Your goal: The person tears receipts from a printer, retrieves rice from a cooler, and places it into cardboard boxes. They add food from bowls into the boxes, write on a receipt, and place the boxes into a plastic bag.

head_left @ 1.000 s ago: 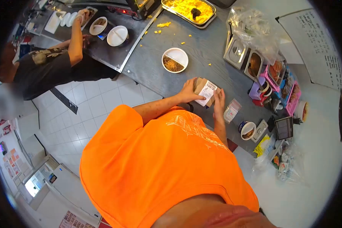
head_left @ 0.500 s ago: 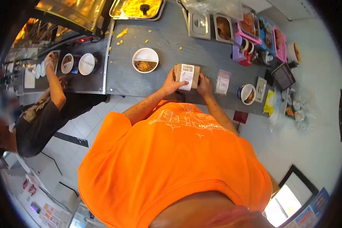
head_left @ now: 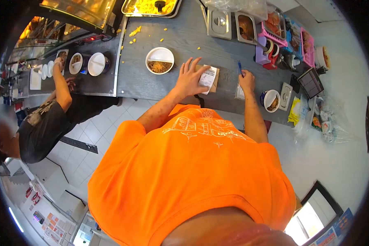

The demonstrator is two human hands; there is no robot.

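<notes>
My left hand (head_left: pixel 188 80) is spread, its fingers resting at the left side of a brown package (head_left: pixel 214 84) on the counter. A printed receipt (head_left: pixel 208 76) lies on top of the package, with my fingertips at its edge. To the right, my right hand (head_left: pixel 247 82) is closed around a blue pen (head_left: pixel 240 67) that points up and away from me. Below that hand lies a clear packet (head_left: pixel 239 92), partly covered by it. A white two-part bowl (head_left: pixel 160 53) with brown food in one half stands left of my left hand.
Another bowl (head_left: pixel 271 101) stands near the front edge at right, beside a metal lid (head_left: pixel 286 96). Metal pans (head_left: pixel 219 24) and a pink basket (head_left: pixel 307 47) line the back right. At left, a co-worker's hand (head_left: pixel 58 65) is over a tray. Yellow crumbs (head_left: pixel 135 31) lie scattered.
Both hands were around the package. My right hand has let go, moved right and now holds the blue pen. My left hand has spread its fingers, and the package lies on the counter.
</notes>
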